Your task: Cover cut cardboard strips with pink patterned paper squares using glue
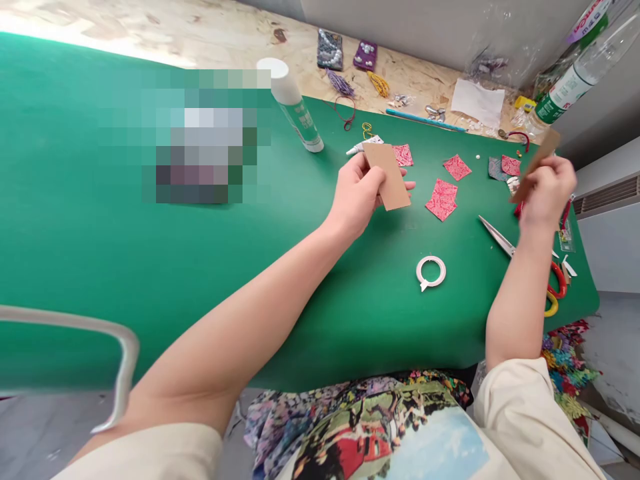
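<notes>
My left hand [357,193] pinches a rectangular piece of brown cardboard [389,177] between thumb and fingers, above the green mat [310,313]. On the right, my right hand [547,190], slightly blurred, grips a second brown cardboard piece [540,160], seen nearly edge-on. Between the hands lie red patterned fabric pieces [443,200] on the mat. A white-tipped tube [364,145] rests just behind my left hand. Below the right forearm, scissors [497,235] with red and yellow handles are partly hidden. A roll of white tape [431,272] lies nearer to me.
A white-capped glue bottle [295,110] stands left of my left hand. Decorated pouches with tassels [330,50], a blue pencil-like stick [425,120] and white paper [477,102] lie along the back. Clear plastic bottles [567,90] stand at the back right. A pixelated patch covers the left.
</notes>
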{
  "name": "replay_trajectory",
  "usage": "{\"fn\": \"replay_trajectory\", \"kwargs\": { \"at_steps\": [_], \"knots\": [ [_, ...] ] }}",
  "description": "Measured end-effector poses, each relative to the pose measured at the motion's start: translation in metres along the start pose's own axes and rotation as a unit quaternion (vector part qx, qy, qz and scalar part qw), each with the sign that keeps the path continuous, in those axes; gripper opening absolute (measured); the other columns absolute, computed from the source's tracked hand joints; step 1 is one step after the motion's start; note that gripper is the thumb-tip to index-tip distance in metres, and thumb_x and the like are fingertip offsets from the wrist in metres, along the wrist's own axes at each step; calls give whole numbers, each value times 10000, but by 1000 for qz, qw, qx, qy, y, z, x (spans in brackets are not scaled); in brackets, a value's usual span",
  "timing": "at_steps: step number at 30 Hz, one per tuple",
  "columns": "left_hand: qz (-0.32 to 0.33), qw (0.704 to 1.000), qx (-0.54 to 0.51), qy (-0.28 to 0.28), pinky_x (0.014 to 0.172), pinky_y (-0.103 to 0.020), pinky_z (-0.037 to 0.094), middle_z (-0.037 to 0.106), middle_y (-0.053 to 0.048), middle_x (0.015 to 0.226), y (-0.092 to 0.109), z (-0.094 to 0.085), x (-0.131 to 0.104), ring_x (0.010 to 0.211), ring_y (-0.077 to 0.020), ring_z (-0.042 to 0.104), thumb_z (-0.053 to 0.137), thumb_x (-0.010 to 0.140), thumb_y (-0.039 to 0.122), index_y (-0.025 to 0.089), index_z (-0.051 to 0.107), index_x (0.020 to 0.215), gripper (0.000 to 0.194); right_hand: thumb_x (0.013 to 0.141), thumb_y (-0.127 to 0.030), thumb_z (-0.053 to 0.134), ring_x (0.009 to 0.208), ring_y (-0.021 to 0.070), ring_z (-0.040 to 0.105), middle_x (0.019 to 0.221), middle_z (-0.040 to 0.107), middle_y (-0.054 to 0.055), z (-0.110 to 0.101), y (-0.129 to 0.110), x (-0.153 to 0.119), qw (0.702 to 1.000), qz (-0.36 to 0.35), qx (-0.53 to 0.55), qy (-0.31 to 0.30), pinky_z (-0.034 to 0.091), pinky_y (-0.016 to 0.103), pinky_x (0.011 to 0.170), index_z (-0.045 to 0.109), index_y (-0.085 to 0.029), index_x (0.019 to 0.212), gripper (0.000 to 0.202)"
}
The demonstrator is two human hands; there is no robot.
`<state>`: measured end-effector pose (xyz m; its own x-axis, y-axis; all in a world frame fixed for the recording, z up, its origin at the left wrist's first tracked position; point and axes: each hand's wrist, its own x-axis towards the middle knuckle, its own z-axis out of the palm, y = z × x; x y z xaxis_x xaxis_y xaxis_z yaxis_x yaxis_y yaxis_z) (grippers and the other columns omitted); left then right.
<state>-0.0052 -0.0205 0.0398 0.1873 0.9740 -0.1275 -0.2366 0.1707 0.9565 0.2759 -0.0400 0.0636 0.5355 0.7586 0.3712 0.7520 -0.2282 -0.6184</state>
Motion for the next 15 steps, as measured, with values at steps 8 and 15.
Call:
{"fn": "replay_trajectory", "kwargs": {
  "at_steps": [8,15],
  "knots": [
    [6,1000,5,11,606,-229,481,654,0,812,1,1,3,599,-75,489,650,678,120,201,492,682,177,707,10,633,1252,335,555,1301,554,206,-46,38,13,937,249,-222,106,364,468,1082,386,-276,725,379],
    [-26,999,30,13,697,-280,496,605,-3,693,-4,-4,6,680,-136,577,745,762,163,186,591,669,181,801,-211,732,1317,350,539,1358,596,172,-27,22,8,965,142,-204,83,377,499,1111,649,-224,1012,227]
  ]
}}
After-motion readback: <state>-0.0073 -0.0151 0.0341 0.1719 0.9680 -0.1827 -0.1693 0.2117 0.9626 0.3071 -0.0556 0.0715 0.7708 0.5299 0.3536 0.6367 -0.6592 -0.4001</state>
